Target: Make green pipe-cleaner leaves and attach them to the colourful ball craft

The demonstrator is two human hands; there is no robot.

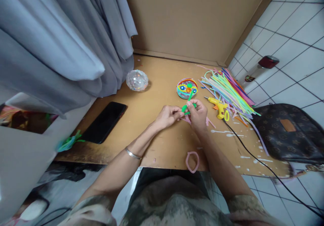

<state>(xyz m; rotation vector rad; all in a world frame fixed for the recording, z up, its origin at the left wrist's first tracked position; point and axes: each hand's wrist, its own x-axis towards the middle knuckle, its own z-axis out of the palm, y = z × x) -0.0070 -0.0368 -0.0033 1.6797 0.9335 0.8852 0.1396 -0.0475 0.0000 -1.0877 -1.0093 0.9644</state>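
The green pipe cleaner (190, 97) looks very light, soft and easily bent, with a fuzzy surface unlikely to slip; a thumb-and-finger pinch close to its bend should suit it best. It sits between the two hands above the table (141, 128), just in front of the decorated ball (182, 93). The left hand (166, 116) pinches its near end; the right hand (198, 115) grips it between thumb and fingers.

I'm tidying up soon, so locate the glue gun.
In the head view, the yellow glue gun lies on the table, right of the right hand, beside the pile of pipe cleaners.
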